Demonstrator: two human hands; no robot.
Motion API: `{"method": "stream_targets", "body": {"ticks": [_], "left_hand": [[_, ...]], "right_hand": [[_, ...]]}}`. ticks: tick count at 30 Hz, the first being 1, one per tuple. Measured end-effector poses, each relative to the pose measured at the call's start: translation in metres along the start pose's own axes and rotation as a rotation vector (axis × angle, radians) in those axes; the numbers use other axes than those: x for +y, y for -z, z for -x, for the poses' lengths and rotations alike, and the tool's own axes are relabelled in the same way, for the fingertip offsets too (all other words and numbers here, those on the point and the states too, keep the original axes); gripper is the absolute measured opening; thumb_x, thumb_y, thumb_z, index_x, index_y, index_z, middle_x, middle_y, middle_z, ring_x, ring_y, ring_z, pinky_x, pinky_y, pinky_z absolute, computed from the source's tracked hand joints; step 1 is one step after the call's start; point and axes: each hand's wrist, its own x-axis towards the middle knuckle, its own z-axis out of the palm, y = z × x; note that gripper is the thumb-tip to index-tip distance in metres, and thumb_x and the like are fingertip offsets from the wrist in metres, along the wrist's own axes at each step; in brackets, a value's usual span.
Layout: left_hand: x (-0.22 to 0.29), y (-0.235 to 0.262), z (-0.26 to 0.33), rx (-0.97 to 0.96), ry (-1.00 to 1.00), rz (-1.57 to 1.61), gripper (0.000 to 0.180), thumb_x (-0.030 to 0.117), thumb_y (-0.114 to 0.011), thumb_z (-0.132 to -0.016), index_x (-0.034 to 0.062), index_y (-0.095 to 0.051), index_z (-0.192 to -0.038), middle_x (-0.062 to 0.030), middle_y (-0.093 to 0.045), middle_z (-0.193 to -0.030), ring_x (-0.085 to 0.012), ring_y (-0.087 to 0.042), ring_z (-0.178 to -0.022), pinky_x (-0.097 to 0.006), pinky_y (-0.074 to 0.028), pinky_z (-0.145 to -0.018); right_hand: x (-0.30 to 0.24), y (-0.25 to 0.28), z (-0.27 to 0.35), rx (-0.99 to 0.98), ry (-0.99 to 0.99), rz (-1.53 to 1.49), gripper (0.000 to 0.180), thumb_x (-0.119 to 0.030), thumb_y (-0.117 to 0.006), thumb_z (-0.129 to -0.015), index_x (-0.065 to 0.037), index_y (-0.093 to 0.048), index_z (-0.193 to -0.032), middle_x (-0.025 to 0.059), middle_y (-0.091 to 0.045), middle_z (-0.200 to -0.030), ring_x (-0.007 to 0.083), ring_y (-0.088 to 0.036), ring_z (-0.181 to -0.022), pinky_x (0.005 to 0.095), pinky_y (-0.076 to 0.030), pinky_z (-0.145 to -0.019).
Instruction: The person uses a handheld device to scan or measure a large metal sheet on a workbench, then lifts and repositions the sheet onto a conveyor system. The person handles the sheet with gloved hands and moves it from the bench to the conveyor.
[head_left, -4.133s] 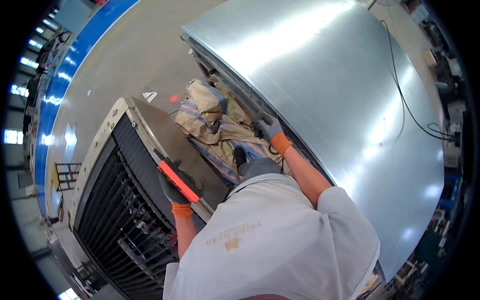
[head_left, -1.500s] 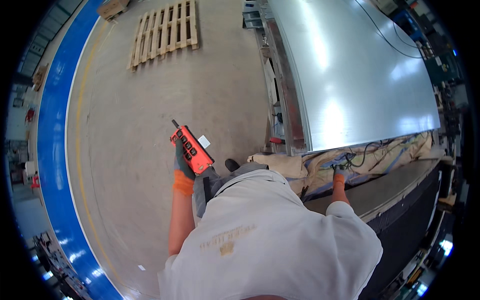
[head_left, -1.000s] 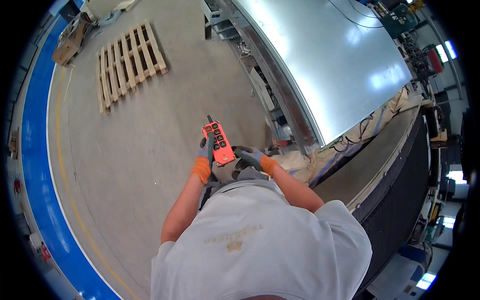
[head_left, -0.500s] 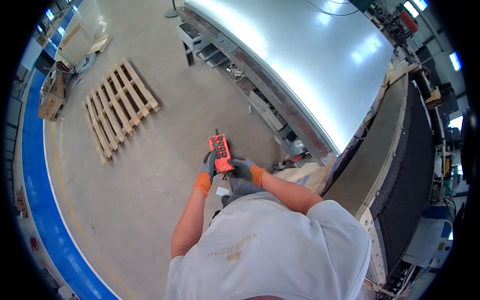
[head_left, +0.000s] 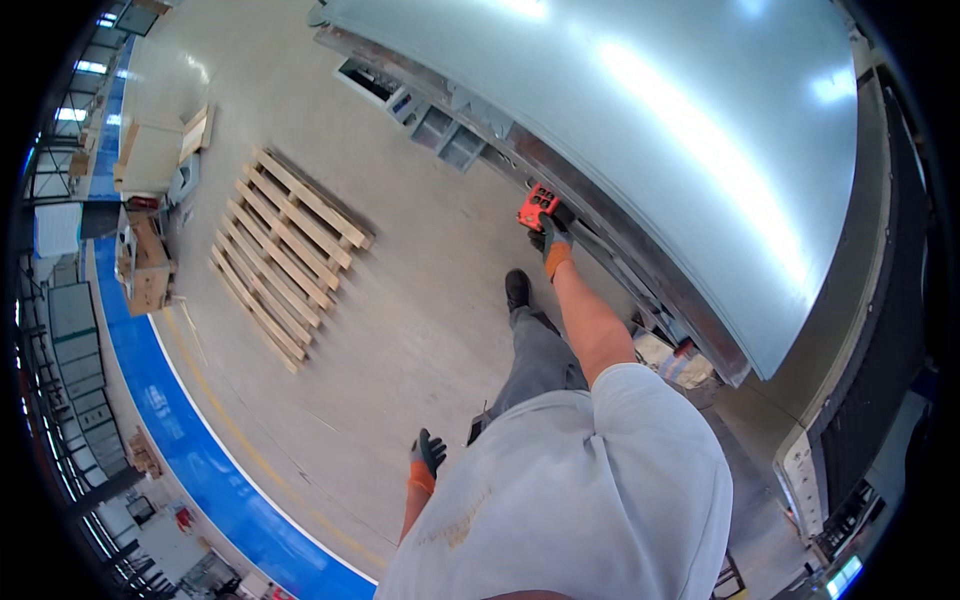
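Observation:
My right hand [head_left: 552, 238], in a dark glove with an orange cuff, is stretched forward and closed around the lower end of a red push-button remote control [head_left: 537, 205]. The remote is at the edge of the metal bench [head_left: 590, 205], beside its lower shelf; whether it touches the shelf I cannot tell. My left hand [head_left: 428, 452], gloved the same way, hangs low at my left side with its fingers loosely apart and nothing in them. Large shiny metal sheets [head_left: 640, 130] cover the bench top above the remote.
A wooden pallet [head_left: 290, 250] lies on the floor to the left. Open trays [head_left: 445, 135] jut from under the bench. Cardboard boxes [head_left: 148, 265] stand by the blue floor strip [head_left: 200, 440] at far left. A dark machine [head_left: 880, 290] is on the right.
My left hand has let go of the remote and dropped to my side. My right hand has carried the remote forward and right to the bench edge. I have stepped closer to the bench.

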Motion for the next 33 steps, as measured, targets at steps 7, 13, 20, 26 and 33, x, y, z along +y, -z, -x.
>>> {"method": "stream_targets", "body": {"ticks": [7, 13, 20, 26, 33], "left_hand": [[0.138, -0.050, 0.013, 0.057, -0.155, -0.127, 0.061, 0.049, -0.064, -0.098, 0.0128, -0.048, -0.144, -0.0147, -0.069, -0.124, -0.0304, -0.071, -0.098, -0.043, -0.056, -0.078], [0.257, -0.144, 0.030, -0.119, -0.561, -0.461, 0.038, 0.034, -0.066, -0.101, 0.0070, -0.065, -0.127, -0.0083, -0.074, -0.108, -0.0194, -0.072, -0.089, -0.033, -0.055, -0.074], [0.360, -0.228, 0.054, -0.126, -0.958, -0.644, 0.029, 0.026, -0.071, -0.097, -0.0008, -0.077, -0.107, -0.0059, -0.076, -0.090, -0.0105, -0.066, -0.078, -0.026, -0.052, -0.071], [0.466, -0.276, 0.007, -0.119, -1.254, -0.649, 0.025, 0.018, -0.072, -0.092, -0.0012, -0.077, -0.107, -0.0084, -0.077, -0.093, -0.0131, -0.069, -0.079, -0.028, -0.054, -0.072], [0.692, -0.365, -0.003, -0.237, -1.301, -0.437, 0.033, 0.014, -0.074, -0.092, 0.0026, -0.070, -0.123, -0.0061, -0.073, -0.110, -0.0137, -0.066, -0.099, -0.030, -0.053, -0.092]], "right_hand": [[-0.006, -0.005, -0.090, 0.021, 0.607, 1.265, 0.037, -0.013, -0.060, -0.092, -0.002, -0.061, -0.127, 0.0107, -0.069, -0.125, 0.0303, -0.066, -0.113, 0.0422, -0.051, -0.095], [0.002, 0.002, -0.092, 0.160, 0.513, 1.885, 0.042, -0.018, -0.048, -0.102, -0.005, -0.057, -0.140, 0.0121, -0.063, -0.132, 0.0292, -0.059, -0.117, 0.0441, -0.041, -0.099], [-0.030, 0.005, 0.009, -0.037, 0.023, 0.332, 0.027, -0.024, -0.072, -0.093, -0.012, -0.072, -0.117, 0.0073, -0.074, -0.095, 0.0210, -0.072, -0.070, 0.0288, -0.051, -0.058], [-0.064, 0.073, 0.056, -0.068, 0.297, 0.540, 0.032, -0.028, -0.073, -0.093, -0.008, -0.072, -0.118, 0.0063, -0.074, -0.095, 0.0190, -0.071, -0.073, 0.0309, -0.052, -0.059], [-0.072, 0.110, 0.105, 0.336, 0.337, 0.586, 0.034, -0.030, -0.074, -0.091, -0.005, -0.073, -0.116, 0.0065, -0.074, -0.095, 0.0183, -0.070, -0.074, 0.0305, -0.051, -0.060]]}}
